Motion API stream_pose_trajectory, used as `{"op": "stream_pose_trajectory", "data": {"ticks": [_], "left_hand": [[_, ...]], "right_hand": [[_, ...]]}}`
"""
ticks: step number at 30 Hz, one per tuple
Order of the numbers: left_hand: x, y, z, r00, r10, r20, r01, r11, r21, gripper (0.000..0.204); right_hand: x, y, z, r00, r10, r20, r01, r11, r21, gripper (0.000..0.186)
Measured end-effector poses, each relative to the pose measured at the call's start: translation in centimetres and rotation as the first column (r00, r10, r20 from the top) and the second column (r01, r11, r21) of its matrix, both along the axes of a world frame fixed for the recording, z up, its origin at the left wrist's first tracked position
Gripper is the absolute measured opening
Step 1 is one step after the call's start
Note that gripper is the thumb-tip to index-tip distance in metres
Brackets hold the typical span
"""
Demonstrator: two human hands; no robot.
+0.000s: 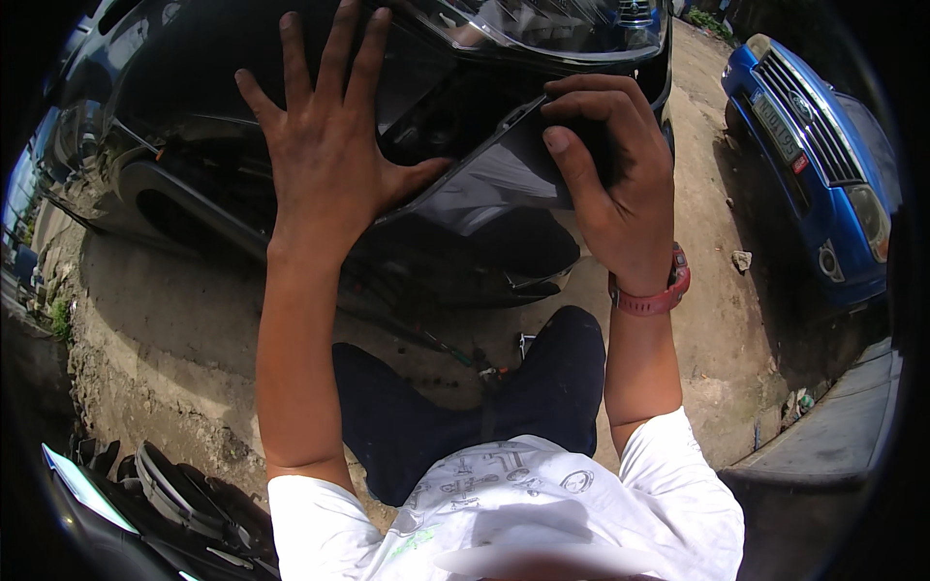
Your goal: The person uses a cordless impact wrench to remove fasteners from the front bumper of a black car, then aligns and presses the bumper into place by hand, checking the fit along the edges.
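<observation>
My left hand (325, 160) lies with spread fingers on the dark fender (208, 73) of a black car, its thumb reaching to the edge of a loose-looking glossy black bumper cover (484, 184). My right hand (620, 179) is curled around the cover's upper right end, thumb toward me and fingertips at the top edge. A dark gap shows between this edge and the clear headlight (552, 24) above. A red watch (654, 295) circles my right wrist. The cover's back and my right palm are hidden.
A blue vehicle (823, 145) stands to the right on the concrete ground (712, 378). Tools with green and red parts (475, 363) lie on the ground between my knees. Dark car parts (184, 494) sit at lower left. A grey slab (823, 416) edges the lower right.
</observation>
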State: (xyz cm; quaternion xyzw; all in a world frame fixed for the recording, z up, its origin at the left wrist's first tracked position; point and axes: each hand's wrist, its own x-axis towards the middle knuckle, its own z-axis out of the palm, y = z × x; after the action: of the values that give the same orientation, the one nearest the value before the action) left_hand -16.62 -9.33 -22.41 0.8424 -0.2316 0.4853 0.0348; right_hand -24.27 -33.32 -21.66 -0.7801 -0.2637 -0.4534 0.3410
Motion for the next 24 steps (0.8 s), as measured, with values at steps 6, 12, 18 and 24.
{"op": "stream_pose_trajectory", "data": {"ticks": [6, 12, 18, 24], "left_hand": [[0.0, 0.2, 0.1, 1.000, -0.007, -0.004, 0.007, 1.000, -0.014, 0.144], [0.3, 0.5, -0.3, 0.999, -0.034, -0.003, 0.034, 0.999, -0.035, 0.144], [0.6, 0.6, -0.4, 0.998, -0.066, 0.011, 0.067, 0.997, -0.046, 0.144], [0.4, 0.6, -0.3, 0.999, -0.055, 0.002, 0.055, 0.998, -0.033, 0.141]], "right_hand": [[0.0, 0.1, 0.1, 1.000, -0.007, -0.002, 0.007, 1.000, -0.008, 0.015], [0.0, 0.3, -0.1, 1.000, -0.007, -0.029, 0.007, 1.000, -0.006, 0.015], [0.1, -0.2, -1.0, 1.000, -0.010, 0.002, 0.011, 0.999, -0.033, 0.016], [-0.6, -1.2, -2.1, 0.997, -0.077, 0.030, 0.080, 0.993, -0.087, 0.023]]}}
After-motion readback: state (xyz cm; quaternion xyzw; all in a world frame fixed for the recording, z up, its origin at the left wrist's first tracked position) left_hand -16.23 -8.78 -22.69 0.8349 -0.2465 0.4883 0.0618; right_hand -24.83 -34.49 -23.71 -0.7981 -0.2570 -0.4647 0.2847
